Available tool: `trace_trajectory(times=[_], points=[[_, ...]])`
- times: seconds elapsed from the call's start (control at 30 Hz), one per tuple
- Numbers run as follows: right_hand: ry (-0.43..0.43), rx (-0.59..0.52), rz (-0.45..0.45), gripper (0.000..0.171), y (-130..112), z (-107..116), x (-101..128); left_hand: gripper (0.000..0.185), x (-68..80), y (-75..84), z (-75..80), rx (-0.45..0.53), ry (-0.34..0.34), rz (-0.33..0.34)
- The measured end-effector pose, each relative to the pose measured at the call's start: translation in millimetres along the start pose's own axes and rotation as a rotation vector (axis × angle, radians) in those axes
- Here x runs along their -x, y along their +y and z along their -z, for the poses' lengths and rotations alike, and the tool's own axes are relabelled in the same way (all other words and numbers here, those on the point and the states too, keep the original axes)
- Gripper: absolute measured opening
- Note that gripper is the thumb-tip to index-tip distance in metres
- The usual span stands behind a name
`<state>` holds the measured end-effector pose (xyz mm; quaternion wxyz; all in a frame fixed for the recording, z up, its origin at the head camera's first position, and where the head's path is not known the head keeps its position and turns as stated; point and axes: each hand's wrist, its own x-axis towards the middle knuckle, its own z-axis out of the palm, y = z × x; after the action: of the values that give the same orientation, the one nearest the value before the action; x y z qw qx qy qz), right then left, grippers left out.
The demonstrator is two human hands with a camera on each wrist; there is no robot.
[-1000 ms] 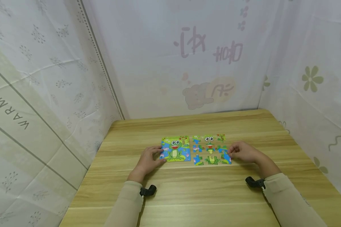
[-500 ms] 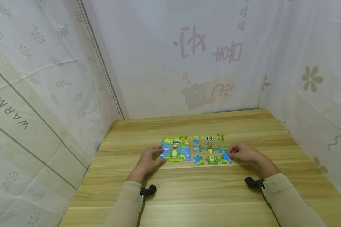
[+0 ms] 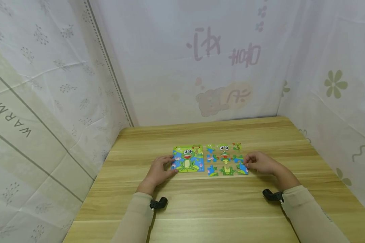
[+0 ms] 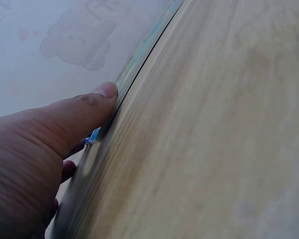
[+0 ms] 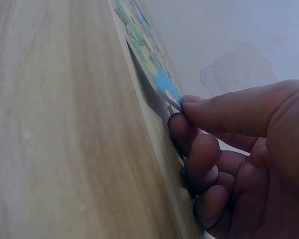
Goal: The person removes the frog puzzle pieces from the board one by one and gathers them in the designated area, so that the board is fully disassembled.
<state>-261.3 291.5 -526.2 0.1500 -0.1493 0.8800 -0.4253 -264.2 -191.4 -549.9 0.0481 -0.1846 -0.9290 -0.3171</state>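
A square frog picture board [image 3: 187, 159] lies on the wooden table in the head view. My left hand [image 3: 158, 170] holds its left side, with the fingers at the left edge and the thumb by the lower-left corner. In the left wrist view the thumb [image 4: 105, 91] presses against the board's thin edge. To the right, several loose jigsaw pieces [image 3: 227, 171] lie in spaced rows that show the same frog. My right hand [image 3: 260, 163] pinches the lower-right jigsaw piece [image 5: 164, 82] between thumb and forefinger; its near corner is lifted, with a dark gap below.
The wooden table [image 3: 207, 209] reaches back to a pale printed curtain [image 3: 170, 60], and more curtains hang at the left and right. Both forearms wear beige sleeves, with a black wrist camera [image 3: 159, 203] at the left cuff and another camera [image 3: 272, 195] at the right.
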Motion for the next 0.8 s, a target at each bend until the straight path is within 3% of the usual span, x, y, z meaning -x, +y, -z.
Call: trace_trajectory(times=[0.47, 0.8], points=[[0.012, 0.012, -0.022, 0.004, -2.6, 0.8, 1.4, 0.057, -1.0, 0.9, -0.7, -0.016, -0.014, 0.025], [0.006, 0.023, -0.022, 0.008, -4.2, 1.4, 2.1, 0.056, -0.4, -0.7, -0.1, -0.002, -0.015, 0.008]])
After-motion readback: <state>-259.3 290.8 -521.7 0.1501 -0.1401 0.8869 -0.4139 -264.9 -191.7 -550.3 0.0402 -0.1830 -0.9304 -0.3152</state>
